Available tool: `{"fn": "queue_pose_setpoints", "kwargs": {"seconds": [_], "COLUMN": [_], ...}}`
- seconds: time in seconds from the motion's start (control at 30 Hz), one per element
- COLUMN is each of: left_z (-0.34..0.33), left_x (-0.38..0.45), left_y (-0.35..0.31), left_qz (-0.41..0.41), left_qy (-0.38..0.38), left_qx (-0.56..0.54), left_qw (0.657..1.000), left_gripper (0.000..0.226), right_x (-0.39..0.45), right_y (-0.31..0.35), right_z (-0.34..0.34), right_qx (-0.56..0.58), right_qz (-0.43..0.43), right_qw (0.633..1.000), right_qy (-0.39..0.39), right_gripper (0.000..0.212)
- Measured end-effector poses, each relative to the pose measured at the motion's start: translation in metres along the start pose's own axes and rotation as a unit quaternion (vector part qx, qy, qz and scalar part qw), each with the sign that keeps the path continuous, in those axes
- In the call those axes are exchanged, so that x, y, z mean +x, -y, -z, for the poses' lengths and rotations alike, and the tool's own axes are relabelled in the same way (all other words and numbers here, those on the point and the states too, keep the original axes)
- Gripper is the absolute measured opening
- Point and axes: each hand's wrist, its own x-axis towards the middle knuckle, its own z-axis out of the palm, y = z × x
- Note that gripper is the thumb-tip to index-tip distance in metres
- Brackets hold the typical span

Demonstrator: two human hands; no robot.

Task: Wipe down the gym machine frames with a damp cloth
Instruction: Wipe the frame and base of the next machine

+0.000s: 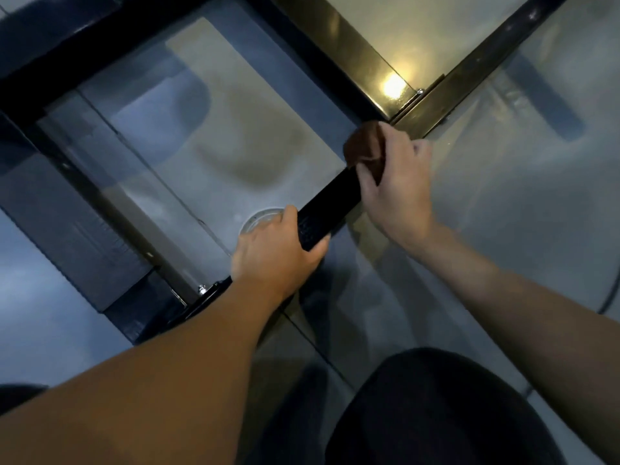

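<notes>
Left hand (278, 250) curled in a grip, right hand (397, 182) pinching, both bare forearms extended forward

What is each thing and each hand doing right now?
left hand: grips the black bar's lower, textured end.
right hand: holds the cloth against the bar, fingers curled round it.
brown cloth: bunched up, pressed on the bar near the frame joint.
black bar: slanted, held at both ends.
frame joint: lit by glare.

Left hand (280, 250) grips black bar (330, 204); right hand (397, 182) presses brown cloth (365, 146) around it.
</notes>
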Motion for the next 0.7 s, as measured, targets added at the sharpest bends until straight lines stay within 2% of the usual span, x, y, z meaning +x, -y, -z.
{"fn": "queue_pose_setpoints", "kwargs": {"seconds": [0.07, 0.13, 0.27, 0.33, 0.5, 0.57, 0.7], "left_z": [0.001, 0.002, 0.004, 0.004, 0.007, 0.005, 0.004], "left_x": [-0.001, -0.001, 0.0, 0.0, 0.002, 0.0, 0.0], "left_y": [-0.003, -0.003, -0.002, -0.002, 0.001, 0.001, -0.001], "left_qz": [-0.011, -0.01, 0.003, 0.0, 0.019, 0.006, 0.001], "left_qy": [-0.008, 0.009, 0.022, 0.029, 0.063, 0.061, 0.055], "left_qx": [0.008, 0.003, 0.006, -0.001, -0.04, -0.055, -0.045], "left_qw": [1.0, 1.0, 1.0, 1.0, 0.997, 0.997, 0.997], "left_gripper": [0.049, 0.048, 0.049, 0.048, 0.048, 0.049, 0.053], "right_x": [-0.013, -0.027, 0.004, 0.017, -0.015, -0.018, 0.028], "right_y": [0.01, 0.0, -0.024, -0.018, 0.006, -0.003, -0.017], "right_z": [0.003, 0.013, 0.012, 0.003, 0.01, 0.017, 0.012], "right_qx": [-0.013, -0.015, -0.005, -0.017, -0.006, -0.008, -0.039], "right_qz": [0.072, 0.095, -0.025, -0.045, 0.094, 0.059, -0.076], "right_qw": [0.995, 0.991, 1.0, 0.999, 0.99, 0.994, 0.996], "right_qy": [0.062, 0.095, 0.018, -0.007, 0.103, 0.096, 0.012], "right_gripper": [0.053, 0.054, 0.052, 0.052, 0.053, 0.052, 0.054]}}
